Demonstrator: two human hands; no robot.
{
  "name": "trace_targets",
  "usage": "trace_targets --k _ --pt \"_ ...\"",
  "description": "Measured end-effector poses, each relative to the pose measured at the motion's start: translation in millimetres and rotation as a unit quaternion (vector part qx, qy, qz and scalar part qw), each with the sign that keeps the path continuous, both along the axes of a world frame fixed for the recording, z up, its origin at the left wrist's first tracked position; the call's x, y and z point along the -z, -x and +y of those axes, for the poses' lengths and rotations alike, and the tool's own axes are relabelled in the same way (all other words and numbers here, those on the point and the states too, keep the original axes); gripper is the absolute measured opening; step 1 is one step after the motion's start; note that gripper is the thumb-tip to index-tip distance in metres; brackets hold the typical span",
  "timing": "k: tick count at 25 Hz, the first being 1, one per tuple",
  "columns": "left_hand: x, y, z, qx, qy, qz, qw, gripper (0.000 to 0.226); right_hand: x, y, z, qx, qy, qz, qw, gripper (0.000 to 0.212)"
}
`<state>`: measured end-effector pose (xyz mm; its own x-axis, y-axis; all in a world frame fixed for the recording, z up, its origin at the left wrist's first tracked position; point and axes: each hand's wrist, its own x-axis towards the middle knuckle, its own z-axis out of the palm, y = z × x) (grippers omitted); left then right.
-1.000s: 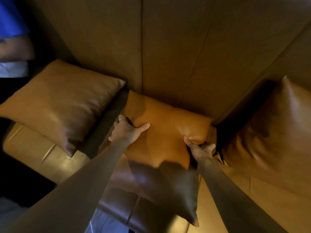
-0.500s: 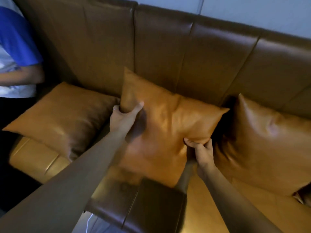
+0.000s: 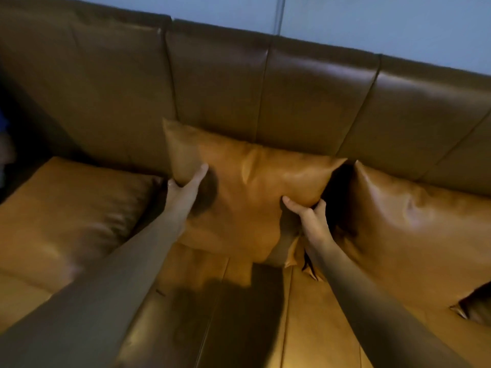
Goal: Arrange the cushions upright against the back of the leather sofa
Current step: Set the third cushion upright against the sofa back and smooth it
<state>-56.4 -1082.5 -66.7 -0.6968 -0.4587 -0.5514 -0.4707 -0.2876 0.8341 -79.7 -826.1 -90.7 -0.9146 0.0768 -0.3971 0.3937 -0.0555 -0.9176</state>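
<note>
Brown leather sofa (image 3: 305,96), panelled backrest, tan seat; pale blue-grey wall (image 3: 372,30) behind. Middle cushion (image 3: 252,197) upright against the backrest, left hand (image 3: 183,184) pinching its left edge, right hand (image 3: 305,211) clasping its right edge. Left cushion (image 3: 71,216) lies flat; right cushion (image 3: 414,235) leans back.

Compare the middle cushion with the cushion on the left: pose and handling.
The middle cushion stands nearly upright with its top edge against the sofa back; the left cushion lies much flatter on the seat. The middle cushion is gripped at its sides by the left hand and right hand; the left cushion is untouched. Both are tan, square and leather-look.
</note>
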Motion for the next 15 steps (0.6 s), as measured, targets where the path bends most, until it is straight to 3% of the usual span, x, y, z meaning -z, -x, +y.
trace_targets --k 6,15 --pt "11.6 34.0 1.6 0.023 0.020 -0.031 0.999 0.142 15.8 25.2 -7.8 0.017 -0.011 -0.002 1.000 0.110" --pt "21.2 27.7 -0.2 0.027 0.032 -0.012 0.999 0.140 19.4 28.2 -11.4 0.023 -0.083 -0.007 0.996 0.106"
